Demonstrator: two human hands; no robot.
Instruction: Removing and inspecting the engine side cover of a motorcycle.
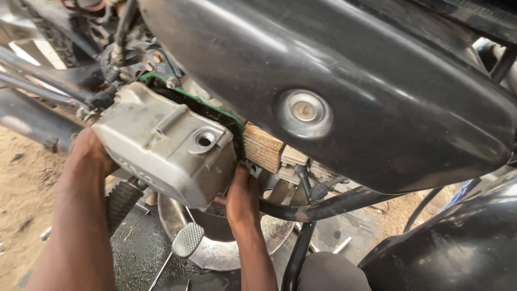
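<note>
Grips: left hand point(89, 153), right hand point(242, 199) | engine cover point(164, 143) held between them

left arm: reaches up from the lower left, forearm bare
left hand point(89, 153): fingers hidden, curled out of sight
right hand point(242, 200): raised, fingers bent, pressing upward
right forearm: rises from below

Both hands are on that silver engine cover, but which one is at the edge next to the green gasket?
The right hand. It grips the grey cast-metal engine cover at its lower right corner, beside the thin green gasket; the left hand holds the far left end.
</note>
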